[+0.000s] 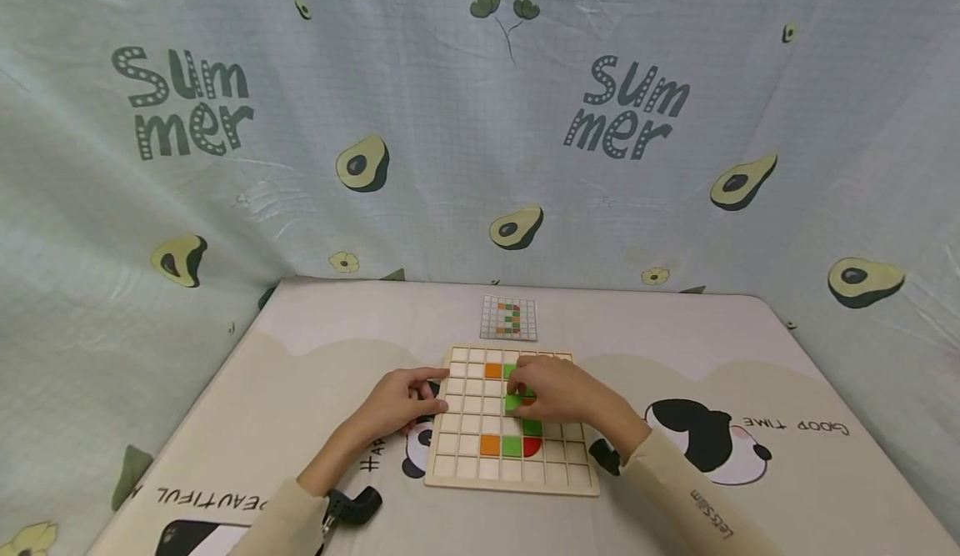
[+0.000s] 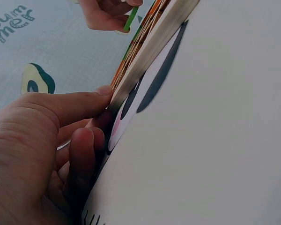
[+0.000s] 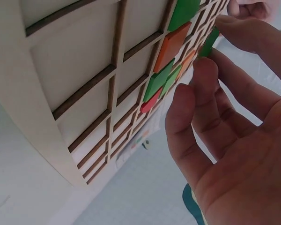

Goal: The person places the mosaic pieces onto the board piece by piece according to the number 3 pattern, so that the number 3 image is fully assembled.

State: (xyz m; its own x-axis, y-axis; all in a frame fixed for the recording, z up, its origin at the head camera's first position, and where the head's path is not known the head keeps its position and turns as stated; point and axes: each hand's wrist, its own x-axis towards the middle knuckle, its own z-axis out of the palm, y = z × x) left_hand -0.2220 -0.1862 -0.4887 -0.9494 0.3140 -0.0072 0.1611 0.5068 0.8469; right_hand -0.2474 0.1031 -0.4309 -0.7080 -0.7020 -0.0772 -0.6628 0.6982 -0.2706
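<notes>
A wooden grid board [image 1: 517,488] lies flat in front of me. My left hand [image 1: 397,402] rests at its left edge, thumb and index finger extended to the rim; in the left wrist view a fingertip [image 2: 103,90] touches the board's edge. Over the middle of the grid, my right hand [image 1: 555,388] pinches a green square tile [image 3: 209,43] between thumb and fingers. Set in the cells are orange tiles [image 1: 490,445], green tiles [image 1: 512,446] and a red rounded piece [image 1: 532,446]. The right hand hides some upper cells in the head view.
Behind the board lies a small card [image 1: 487,323] printed with a coloured grid pattern. The table cover [image 1: 322,389] carries panda drawings and lettering. A pale curtain [image 1: 435,106] with avocado prints hangs behind the table. Black straps [image 1: 356,506] sit at the wrists.
</notes>
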